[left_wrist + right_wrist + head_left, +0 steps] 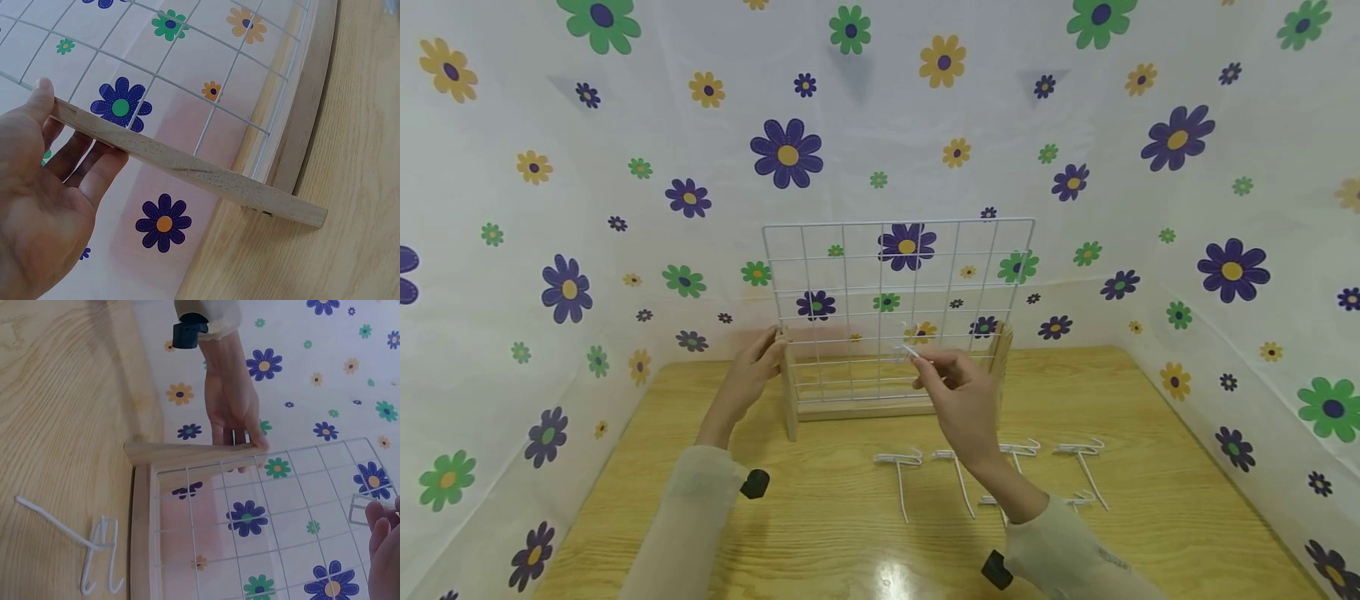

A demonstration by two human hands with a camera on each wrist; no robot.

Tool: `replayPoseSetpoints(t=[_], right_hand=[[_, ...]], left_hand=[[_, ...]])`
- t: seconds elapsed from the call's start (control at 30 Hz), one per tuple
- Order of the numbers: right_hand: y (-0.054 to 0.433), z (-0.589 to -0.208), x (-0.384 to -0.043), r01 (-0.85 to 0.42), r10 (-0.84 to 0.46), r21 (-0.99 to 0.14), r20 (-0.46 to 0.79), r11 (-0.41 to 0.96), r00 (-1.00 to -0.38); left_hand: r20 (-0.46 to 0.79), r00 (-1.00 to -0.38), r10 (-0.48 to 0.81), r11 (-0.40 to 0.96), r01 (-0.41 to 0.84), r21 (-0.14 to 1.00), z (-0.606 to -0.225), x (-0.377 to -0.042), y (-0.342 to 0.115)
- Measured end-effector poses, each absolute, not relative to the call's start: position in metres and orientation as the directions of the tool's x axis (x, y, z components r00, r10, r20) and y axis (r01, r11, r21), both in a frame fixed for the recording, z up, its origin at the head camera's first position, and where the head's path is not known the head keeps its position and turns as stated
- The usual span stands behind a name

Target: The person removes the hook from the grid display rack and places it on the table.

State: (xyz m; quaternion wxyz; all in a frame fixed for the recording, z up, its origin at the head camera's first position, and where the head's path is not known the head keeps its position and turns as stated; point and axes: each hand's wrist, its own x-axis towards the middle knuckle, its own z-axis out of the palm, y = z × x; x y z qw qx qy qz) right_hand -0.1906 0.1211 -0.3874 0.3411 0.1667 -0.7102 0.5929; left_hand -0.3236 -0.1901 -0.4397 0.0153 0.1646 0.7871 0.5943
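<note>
A white wire grid panel (865, 292) stands in a wooden stand (865, 410) with an upright at each side. At the left upright (187, 169), my left hand (748, 375) grips the wood, thumb on one face and fingers curled behind. My right hand (964, 408) pinches a white wire hook (913, 352) between thumb and fingertips. This hook overlaps the middle of the grid in the head view; its looped end (357, 512) shows by the fingertips in the right wrist view.
Several white wire hooks (901, 487) lie on the wood-grain table (820, 517) in front of the stand, some partly behind the right forearm. A flower-patterned sheet (715, 150) encloses the back and both sides.
</note>
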Motion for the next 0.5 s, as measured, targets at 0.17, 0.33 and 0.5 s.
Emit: replayPoseSetpoints(t=[0.17,0.33,0.5], right_hand=[[0.13,-0.391,-0.183,-0.627,0.183,-0.737,0.673,0.251,-0.717],[0.138,-0.398,-0.174,-0.619,0.19,-0.742,0.667,0.257,-0.721],[0.144,-0.404,-0.168,-0.613,0.194,-0.75,0.659,0.25,-0.727]], left_hand=[[0.166,-0.944,0.284,0.234,0.237,0.943,-0.44,-0.323,-0.19],[0.163,-0.945,0.282,0.234,0.233,0.944,-0.439,-0.323,-0.189],[0.163,-0.946,0.28,0.249,0.235,0.939,-0.439,-0.323,-0.19]])
